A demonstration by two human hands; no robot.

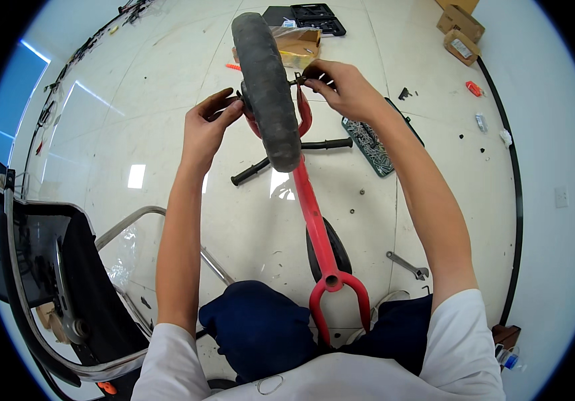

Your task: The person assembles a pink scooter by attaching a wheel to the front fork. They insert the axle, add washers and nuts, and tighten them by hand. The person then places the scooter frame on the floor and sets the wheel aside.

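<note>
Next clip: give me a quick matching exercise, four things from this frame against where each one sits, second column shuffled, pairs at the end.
Things
1. black wheel
2. wrench
3. black tool case
4. handlebar

Places
A. on the floor beside the person's right forearm
B. lying on the floor under the raised fork
C. at the top, behind a cardboard box
D. in the red fork, between the left hand and the right hand at the axle ends

Pairs: 1-D, 2-A, 3-C, 4-B
</note>
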